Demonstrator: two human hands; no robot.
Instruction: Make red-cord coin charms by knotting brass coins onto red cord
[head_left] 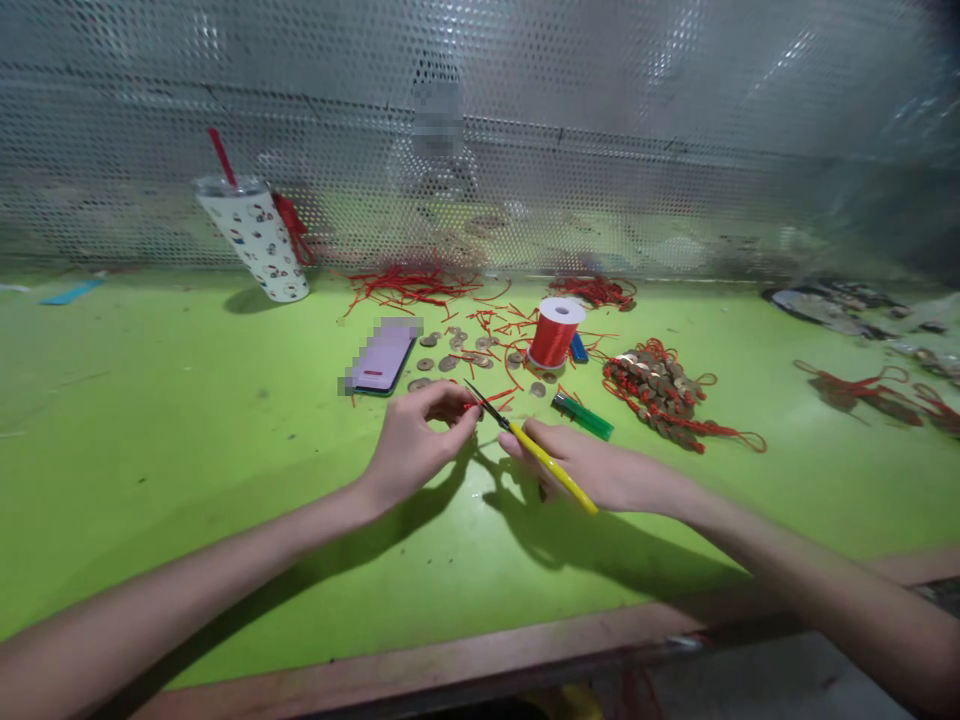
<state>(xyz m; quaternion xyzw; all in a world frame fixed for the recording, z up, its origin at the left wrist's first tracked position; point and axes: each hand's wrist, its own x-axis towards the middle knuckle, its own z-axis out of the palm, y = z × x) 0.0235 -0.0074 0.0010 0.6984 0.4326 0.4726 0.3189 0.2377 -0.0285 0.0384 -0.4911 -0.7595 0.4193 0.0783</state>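
Between the pinched fingertips of my left hand (pixel 416 435) is a red cord (pixel 493 397), its end sticking out to the right. My right hand (pixel 574 465) grips a pair of yellow-handled scissors (pixel 553 466), whose dark blades point up and left, close to the cord at my left fingertips. Whether the blades touch the cord I cannot tell. A green lighter (pixel 583 416) lies just beyond my right hand. Several loose round coins with holes (pixel 448 363) are scattered past my left hand. Behind them stands a white spool of red cord (pixel 553 335).
A phone (pixel 385 358) lies left of the coins. Red cord pieces (pixel 412 288) spread along the perforated metal screen (pixel 337 150). A patterned tumbler (pixel 259 240) with a straw stands back left. Coins strung on red cord (pixel 660 390) are heaped at right, near a blue lighter (pixel 578 348).
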